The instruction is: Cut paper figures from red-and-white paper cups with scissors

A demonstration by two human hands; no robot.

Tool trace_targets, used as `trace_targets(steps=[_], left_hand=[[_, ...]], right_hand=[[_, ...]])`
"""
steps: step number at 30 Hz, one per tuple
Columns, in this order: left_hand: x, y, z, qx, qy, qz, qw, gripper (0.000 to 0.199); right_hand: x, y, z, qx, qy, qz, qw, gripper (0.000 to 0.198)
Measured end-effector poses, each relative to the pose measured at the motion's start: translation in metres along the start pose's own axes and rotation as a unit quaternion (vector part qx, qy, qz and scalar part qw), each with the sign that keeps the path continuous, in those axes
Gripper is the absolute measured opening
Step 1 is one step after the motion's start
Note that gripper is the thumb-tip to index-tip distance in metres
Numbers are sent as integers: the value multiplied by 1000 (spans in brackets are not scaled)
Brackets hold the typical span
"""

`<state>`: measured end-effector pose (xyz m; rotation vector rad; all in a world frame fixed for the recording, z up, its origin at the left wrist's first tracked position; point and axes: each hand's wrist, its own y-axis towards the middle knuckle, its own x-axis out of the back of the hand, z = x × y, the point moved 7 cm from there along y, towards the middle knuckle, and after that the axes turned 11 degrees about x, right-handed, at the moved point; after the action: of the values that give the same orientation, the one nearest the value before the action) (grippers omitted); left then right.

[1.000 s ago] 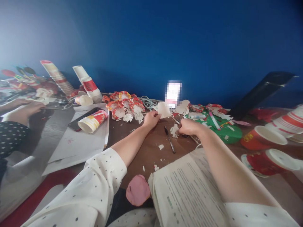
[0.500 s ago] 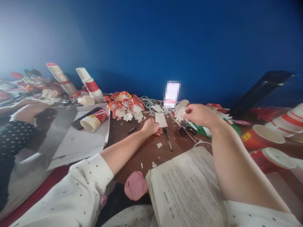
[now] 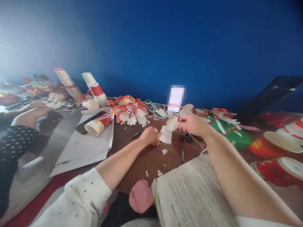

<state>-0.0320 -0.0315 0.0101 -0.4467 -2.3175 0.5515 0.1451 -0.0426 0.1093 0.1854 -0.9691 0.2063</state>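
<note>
My left hand (image 3: 151, 136) pinches the left edge of a small white paper card (image 3: 167, 138) just above the brown tabletop. A jagged white paper cutout (image 3: 171, 124) is held at its right side by my right hand (image 3: 193, 124), thumb and fingers closed. In the picture the cutout overlaps the card's upper part; I cannot tell whether they touch. A black pen (image 3: 182, 150) lies below my right hand, with black-handled scissors (image 3: 188, 137) close by and partly covered. Red, orange and white paper flower-like pieces (image 3: 130, 108) are heaped behind my left hand.
A phone (image 3: 176, 98) stands against the blue wall. Printed pages (image 3: 189, 195) lie in front of me beside a pink disc (image 3: 141, 196). Paper cups (image 3: 99, 124) rest left, more cups (image 3: 272, 145) right. At far left is a co-worker's hand (image 3: 28, 116).
My two hands have come closer together. The cutout now overlaps the card, where before they were apart. The card has tilted, and the whole view has shifted slightly.
</note>
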Motion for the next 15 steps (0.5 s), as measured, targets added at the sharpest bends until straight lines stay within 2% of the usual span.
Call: trace_targets(steps=[1, 2, 4, 5, 7, 9, 12, 15], left_hand=[[4, -1, 2, -10, 53, -13, 998, 35], [11, -2, 2, -22, 108, -57, 992, 40], [30, -10, -3, -57, 187, -194, 961, 43], [37, -14, -5, -76, 187, -239, 950, 40], [43, -20, -8, -116, 149, -278, 942, 34], [40, -23, -12, -164, 86, -268, 945, 31], [29, -21, -18, -218, 8, -214, 952, 30], [19, -14, -17, -218, -39, -152, 963, 31]], right_hand=[[-6, 2, -2, -5, 0, 15, 1000, 23], [-12, 3, -3, -7, 4, 28, 1000, 24], [-21, 5, -7, -15, 9, 45, 999, 24], [-24, 6, -9, -23, 10, 50, 998, 24], [-31, 6, -14, -42, 19, 68, 997, 26], [-38, 6, -17, -57, 42, 91, 993, 30], [-47, 5, -17, -57, 77, 118, 988, 38], [-55, 4, -12, -37, 109, 132, 985, 41]])
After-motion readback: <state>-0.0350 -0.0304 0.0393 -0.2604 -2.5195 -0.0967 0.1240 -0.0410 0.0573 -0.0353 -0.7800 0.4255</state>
